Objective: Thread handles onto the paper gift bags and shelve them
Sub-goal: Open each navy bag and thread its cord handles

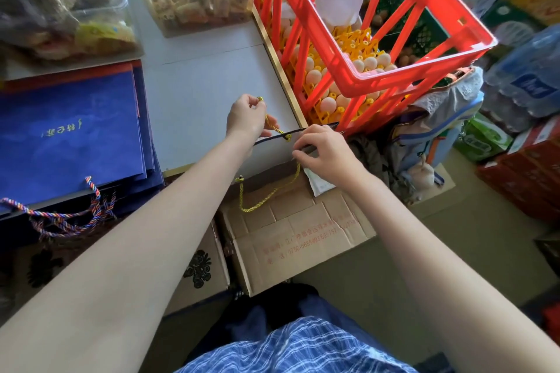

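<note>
White worktop (197,94) is carrying the bag (272,148) at centre frame, its rim running left to right between my hands. My left hand (247,118) is pinching the gold cord (272,126) above the hole, nearer it; my right hand (325,154) is gripping the rim.

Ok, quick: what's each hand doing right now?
Left hand: pinches the upper end of the gold cord.
Right hand: fingers curled on the rim of the bag, pinching it near the cord.
</note>
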